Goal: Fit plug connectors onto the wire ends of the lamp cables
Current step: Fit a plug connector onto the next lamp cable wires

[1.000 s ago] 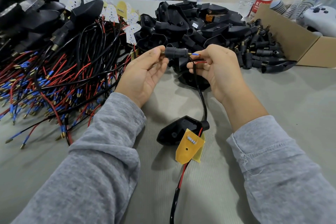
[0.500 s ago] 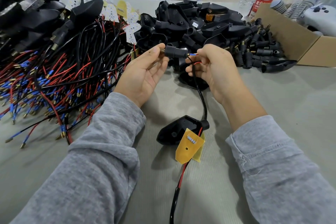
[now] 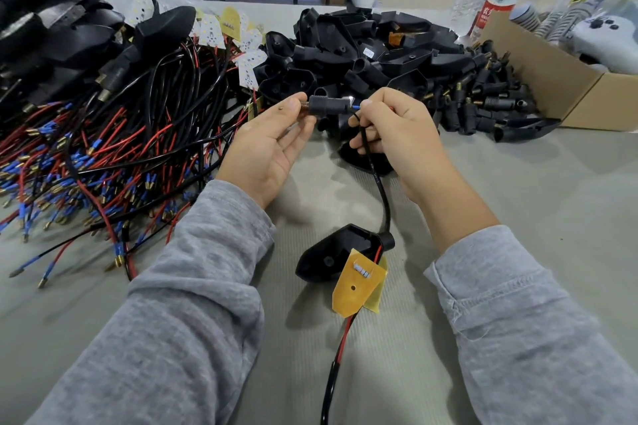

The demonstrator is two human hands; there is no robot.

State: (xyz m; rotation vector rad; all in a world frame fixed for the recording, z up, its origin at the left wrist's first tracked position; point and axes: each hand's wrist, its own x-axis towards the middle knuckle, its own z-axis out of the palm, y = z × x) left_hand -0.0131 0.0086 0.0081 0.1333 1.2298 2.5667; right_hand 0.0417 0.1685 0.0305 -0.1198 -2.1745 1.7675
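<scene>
At frame centre, the left hand pinches the black plug connector while right hand fingers clamp the cable, apparently feeding a blue-tipped wire in; next, push it home.

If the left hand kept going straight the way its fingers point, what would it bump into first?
The left hand points up and to the right, already pinching the black plug connector. Beyond that, it would probably hit the pile of black lamp housings, though depth is hard to judge.

Black cable cut off below.
</scene>
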